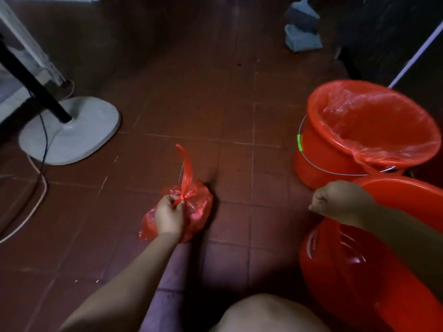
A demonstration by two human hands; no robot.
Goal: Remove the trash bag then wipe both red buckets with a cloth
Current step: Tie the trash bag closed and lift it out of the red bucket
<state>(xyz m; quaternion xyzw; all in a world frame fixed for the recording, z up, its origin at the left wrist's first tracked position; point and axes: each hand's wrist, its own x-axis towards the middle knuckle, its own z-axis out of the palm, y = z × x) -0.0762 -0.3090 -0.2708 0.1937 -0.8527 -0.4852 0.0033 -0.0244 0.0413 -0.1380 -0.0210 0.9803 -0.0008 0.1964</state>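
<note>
On the brown tiled floor (227, 116), to the left of the lined red bucket (318, 152), lies a tied red trash bag (199, 204) with one loose tail of plastic standing up from its knot. The left hand (169, 218) rests on top of this bag, fingers curled and pinching the knot.

The lined red bucket stands upright, a translucent red liner (374, 121) folded over its rim, with a wire bail handle (311, 161) carrying a green grip (299, 143). No brand, label or writing is legible on the bucket, the liner or the bag.

Just in front of the lined bucket, nearer the camera, is a second red bucket (359, 271); the frame's right and lower edges cut it off, and the right forearm crosses it. The right hand (340, 202) is closed in a fist at this second bucket's near rim. What it grips cannot be told for certain: a thin red film appears to hang below the fist, but blur obscures it.

Well to the left of the lined bucket, a grey fan base (79, 135) with a black pole and trailing cables sits on the floor. Beyond the lined bucket, at the top of the frame, a bluish object (303, 27) is too dim and blurred to identify. A bare knee (266, 315) fills the lower edge.
</note>
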